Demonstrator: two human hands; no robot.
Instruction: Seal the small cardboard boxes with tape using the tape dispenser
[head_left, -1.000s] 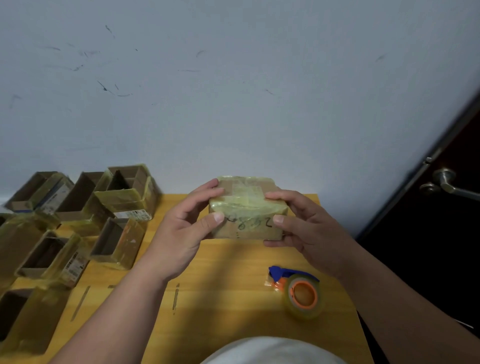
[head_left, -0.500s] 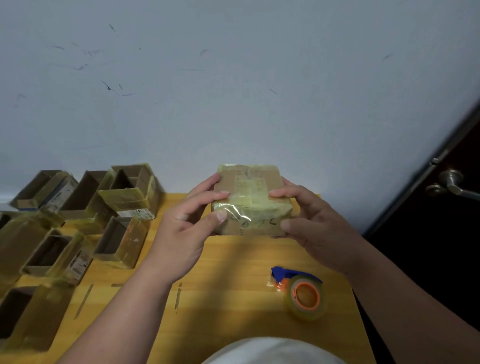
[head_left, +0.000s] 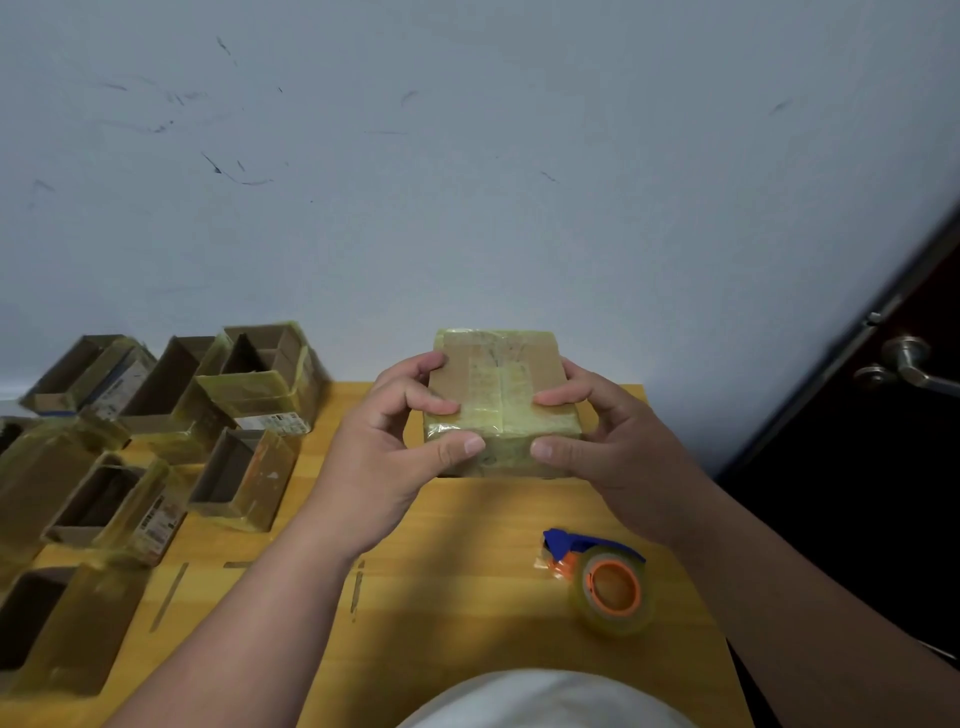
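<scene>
From the head view, your left hand (head_left: 387, 462) and right hand (head_left: 605, 452) clamp the taped cardboard box (head_left: 501, 400) between them above the table (head_left: 452, 571), apparently checking its seal; next, probably set it down and reach below your right-hand grip for the tape dispenser (head_left: 605, 582).

- Left hand (head_left: 387, 457) raised, fingers curled over the box's (head_left: 498, 379) left edge, thumb pressing its front.
- Right hand (head_left: 618, 447) mirrors it on the right edge.
</scene>
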